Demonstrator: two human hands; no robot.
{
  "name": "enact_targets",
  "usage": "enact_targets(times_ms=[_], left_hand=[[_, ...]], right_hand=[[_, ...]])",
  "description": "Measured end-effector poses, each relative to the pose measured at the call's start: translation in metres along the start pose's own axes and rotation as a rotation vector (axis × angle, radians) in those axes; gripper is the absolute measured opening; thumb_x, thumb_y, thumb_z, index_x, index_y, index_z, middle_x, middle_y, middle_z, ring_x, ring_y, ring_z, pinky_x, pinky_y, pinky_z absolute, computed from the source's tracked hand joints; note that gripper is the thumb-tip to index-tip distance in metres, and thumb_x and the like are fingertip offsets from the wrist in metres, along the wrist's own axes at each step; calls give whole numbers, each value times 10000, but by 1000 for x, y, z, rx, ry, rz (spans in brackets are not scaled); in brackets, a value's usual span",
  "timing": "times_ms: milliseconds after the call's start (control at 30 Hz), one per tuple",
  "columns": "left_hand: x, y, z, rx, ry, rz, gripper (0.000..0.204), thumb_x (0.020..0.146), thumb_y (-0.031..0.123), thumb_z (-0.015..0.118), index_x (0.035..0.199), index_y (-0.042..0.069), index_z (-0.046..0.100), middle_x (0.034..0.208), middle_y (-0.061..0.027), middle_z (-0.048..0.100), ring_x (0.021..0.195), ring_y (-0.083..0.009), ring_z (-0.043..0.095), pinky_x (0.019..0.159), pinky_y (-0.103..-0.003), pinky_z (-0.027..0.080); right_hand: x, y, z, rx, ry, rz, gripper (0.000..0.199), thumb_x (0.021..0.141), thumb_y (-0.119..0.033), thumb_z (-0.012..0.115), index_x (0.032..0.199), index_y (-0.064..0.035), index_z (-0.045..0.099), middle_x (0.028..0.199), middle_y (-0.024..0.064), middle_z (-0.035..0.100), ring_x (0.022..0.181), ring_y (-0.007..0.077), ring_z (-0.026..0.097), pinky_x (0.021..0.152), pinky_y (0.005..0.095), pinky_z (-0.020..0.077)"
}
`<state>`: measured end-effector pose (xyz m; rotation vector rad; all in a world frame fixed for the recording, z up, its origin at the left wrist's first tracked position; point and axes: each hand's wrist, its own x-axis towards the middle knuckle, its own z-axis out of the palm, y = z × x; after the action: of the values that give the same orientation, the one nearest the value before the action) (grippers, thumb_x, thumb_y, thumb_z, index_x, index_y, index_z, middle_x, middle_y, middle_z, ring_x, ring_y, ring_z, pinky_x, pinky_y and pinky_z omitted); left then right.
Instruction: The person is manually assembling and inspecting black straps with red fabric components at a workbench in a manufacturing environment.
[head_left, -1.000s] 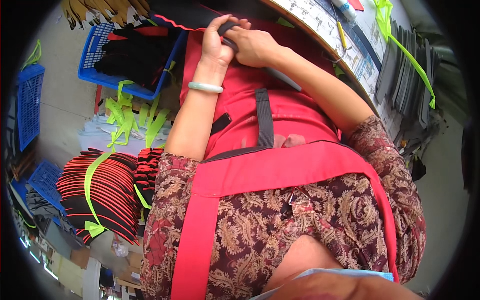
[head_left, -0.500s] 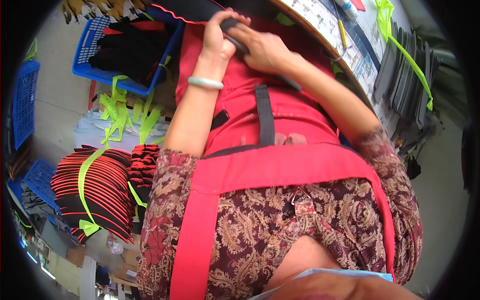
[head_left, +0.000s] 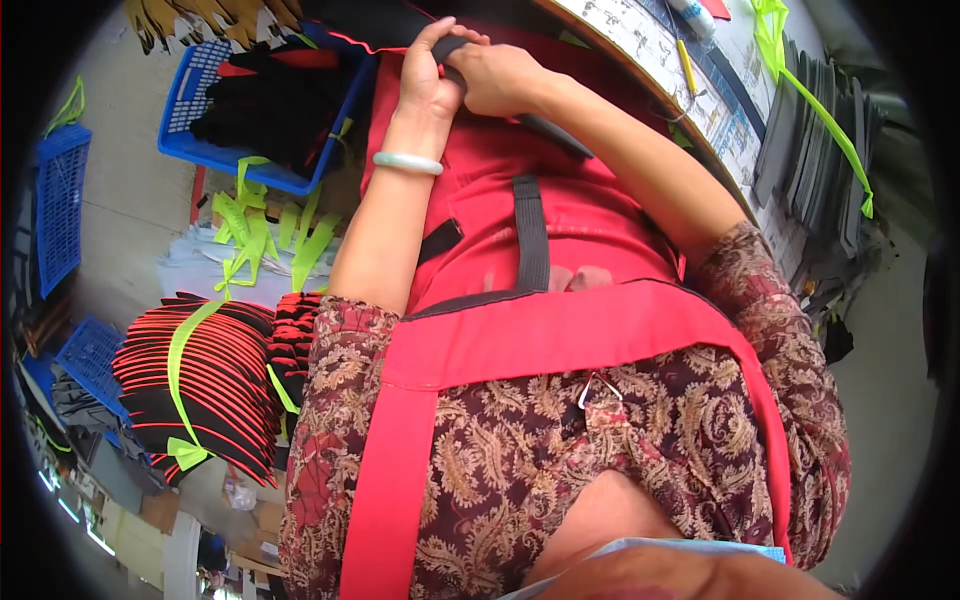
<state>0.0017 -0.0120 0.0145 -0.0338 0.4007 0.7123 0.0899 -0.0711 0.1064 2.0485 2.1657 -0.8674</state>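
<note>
The dark flat piece (head_left: 520,115) lies across the person's lap on the red apron (head_left: 560,330), near the top centre of the view, just below the edge of the worktable (head_left: 720,110). It runs from between the 2 hands down and to the right as a narrow dark strip.

The left hand (head_left: 432,82) is closed over the upper end of the piece, fingers curled on top. A pale green bangle (head_left: 407,163) sits on that wrist. The right hand (head_left: 500,78) grips the same end from the other side. Both hands are together, touching, and clamped on the piece.

Left of the hands, a blue plastic basket (head_left: 195,110) holds black fabric items. Below it, loose neon-green straps (head_left: 265,225) lie on the floor. Further down, 1 bundled stack of black-and-red pieces (head_left: 205,390) is tied with a neon-green band. On the worktable, a yellow pencil (head_left: 688,68) rests on printed paper, with grey stacked sheets (head_left: 810,150) just beyond.
</note>
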Motion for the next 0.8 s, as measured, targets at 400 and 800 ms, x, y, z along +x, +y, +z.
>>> enact_targets(times_ms=[400, 800], left_hand=[[-19, -5, 16, 96, -15, -6, 131, 855, 111, 600, 816, -13, 583, 806, -133, 627, 868, -297, 621, 934, -433, 486], [-11, 0, 6, 99, 24, -2, 119, 846, 98, 618, 816, -15, 598, 805, -144, 642, 837, -296, 631, 920, -439, 493]], right_hand=[[-10, 10, 12, 52, 133, 3, 571, 703, -100, 561, 1270, -128, 498, 1140, 174, 614, 938, 382, 631, 767, 466, 526], [-11, 2, 8, 21, 87, -17, 370, 745, -127, 562, 1112, -81, 553, 1003, 165, 658, 883, 372, 645, 735, 472, 534]])
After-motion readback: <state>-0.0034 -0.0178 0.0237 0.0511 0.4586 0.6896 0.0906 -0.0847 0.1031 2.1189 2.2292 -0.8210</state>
